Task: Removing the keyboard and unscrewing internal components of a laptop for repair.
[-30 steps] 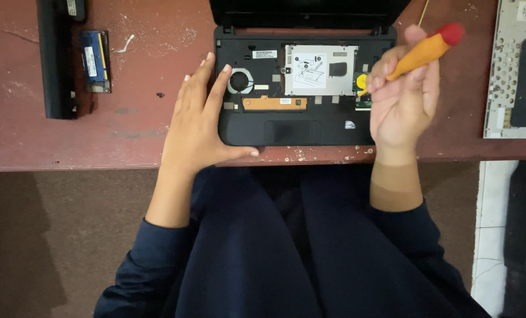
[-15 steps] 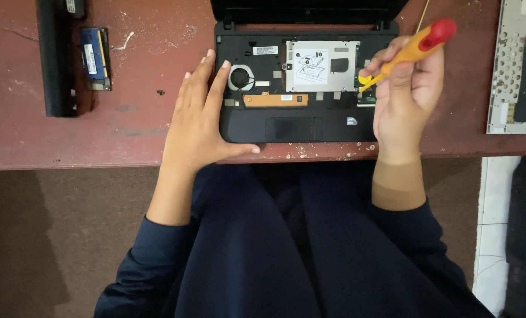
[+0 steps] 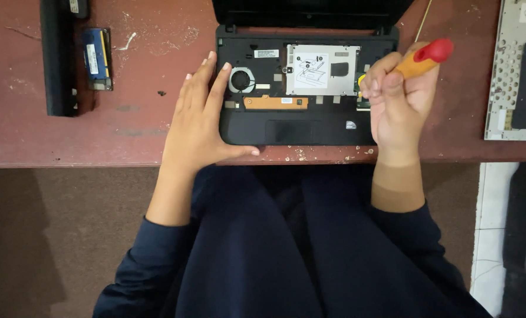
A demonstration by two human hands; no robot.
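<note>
A small black laptop [image 3: 301, 129] lies open on the reddish table with its keyboard removed, showing a round fan [image 3: 241, 79], a silver drive cover [image 3: 322, 69] and an orange strip [image 3: 274, 103]. My left hand [image 3: 201, 121] rests flat on the laptop's left edge, fingers spread. At the laptop's right side my right hand [image 3: 398, 100] grips a screwdriver [image 3: 422, 58] with an orange handle and red cap. Its tip points down at the right part of the board, hidden behind my fingers.
A long black battery [image 3: 58, 59] and a blue memory module [image 3: 96, 58] lie at the left of the worn table [image 3: 145, 135]. A grey keyboard panel [image 3: 519, 70], underside up, lies at the right. My dark-clothed lap fills the foreground below the table edge.
My right hand has tilted the screwdriver so its handle sits lower and flatter, and shifted slightly up against the laptop's right side. The left hand stays in place.
</note>
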